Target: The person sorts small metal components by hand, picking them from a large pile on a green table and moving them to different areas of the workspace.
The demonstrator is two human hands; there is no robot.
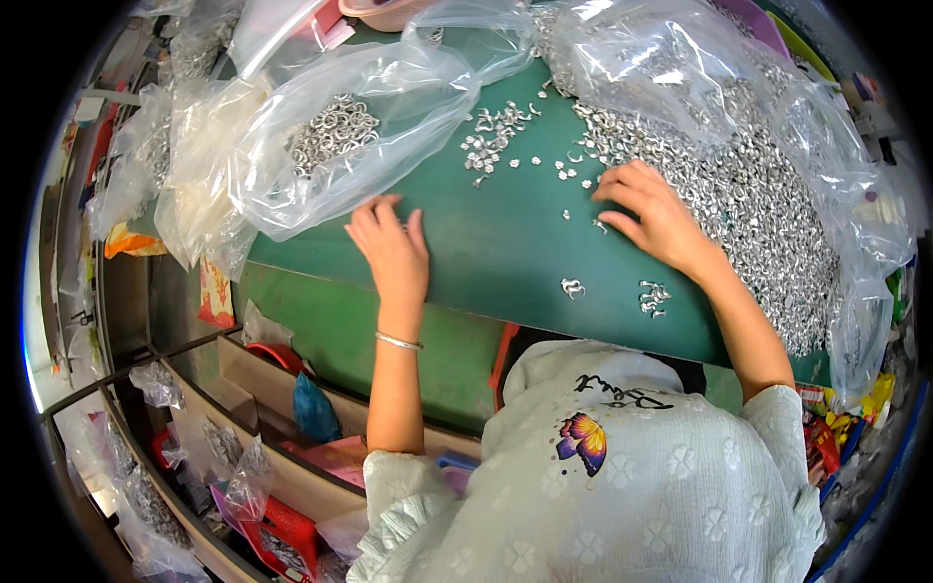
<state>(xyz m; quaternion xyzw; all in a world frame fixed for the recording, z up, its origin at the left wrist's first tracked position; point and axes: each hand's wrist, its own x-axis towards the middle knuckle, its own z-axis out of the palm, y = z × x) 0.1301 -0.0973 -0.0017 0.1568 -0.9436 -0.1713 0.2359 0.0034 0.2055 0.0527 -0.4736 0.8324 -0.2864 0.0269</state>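
Here, in the head view, your left hand [392, 251] is at the near edge of a clear plastic bag [282, 209], fingers bent and thumb spread away from them, so the grip stands loosely wide; nothing shows in it. Inside that bag sits a heap of silver ring-like pieces [335, 134]. A bracelet [398, 341] circles your left wrist.

Your right hand [656, 216] reaches over the near-left edge of a large pile of small silver pieces [768, 223], palm down, with a gap between thumb and fingers. You have one loose silver piece [600, 227] just by that thumb; whether anything lies under your fingers, I cannot tell.

The pile spreads across the right part of the green table [486, 253], partly beneath a crumpled clear sheet [641, 63]. Between your hands and farther off lies a loose cluster of silver pieces [494, 139], with single ones scattered toward the pile. Nearer you, two small groups, the left one [572, 288] and the right one [654, 298], lie apart close to the table's front edge.
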